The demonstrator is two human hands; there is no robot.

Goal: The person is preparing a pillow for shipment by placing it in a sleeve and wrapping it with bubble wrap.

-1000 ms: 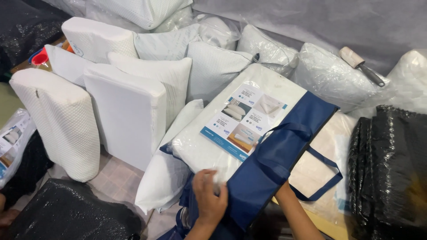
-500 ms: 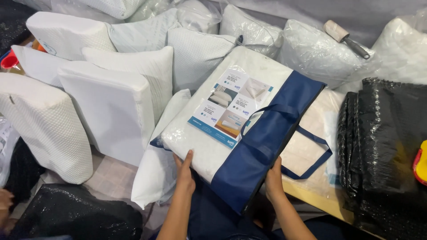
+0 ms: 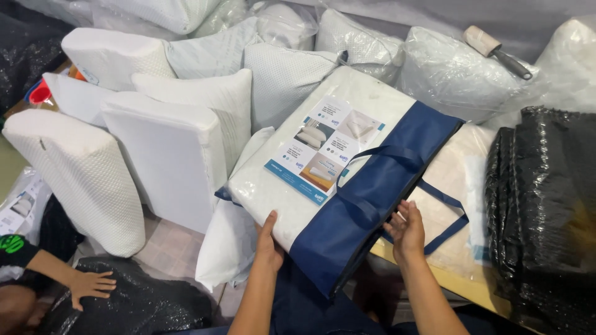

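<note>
Centre frame: left hand (image 3: pixel 268 243) grips near edge of packed pillow bag (image 3: pixel 323 180), steadying it; right hand (image 3: pixel 405 231) open, fingers against the navy side panel (image 3: pixel 372 198), bracing it upright.

Bare forearms — no sleeves, rings or watch.

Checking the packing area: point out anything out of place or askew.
One oddity: a lint roller lies on top of a bagged pillow at the back, not on a surface. The packed pillow case held by the left hand and right hand is tilted, but looks undamaged.
</note>
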